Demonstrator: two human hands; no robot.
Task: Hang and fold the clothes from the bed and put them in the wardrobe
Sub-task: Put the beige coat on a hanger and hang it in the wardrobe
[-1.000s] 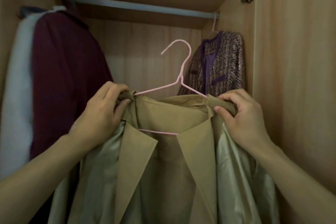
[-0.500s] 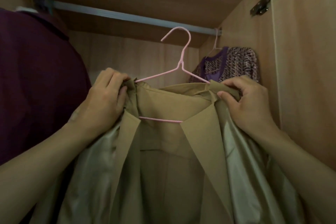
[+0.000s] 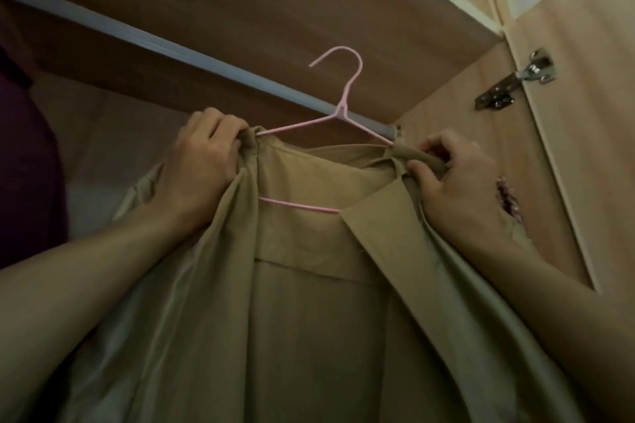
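Single head cam, close inside wardrobe (image 3: 446,134), tilted up twd rail (image 3: 171,45)

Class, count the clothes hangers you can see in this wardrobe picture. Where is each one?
1. The pink hanger is inside the tan coat, its hook raised near the rail. Hangers of other garments may be hidden.

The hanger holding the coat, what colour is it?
Pink. The hanger shows clearly in the head view, its hook raised near the rail.

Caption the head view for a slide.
Both hands, left hand and right hand, grip a tan coat on a pink hanger, hook beside the wardrobe rail.
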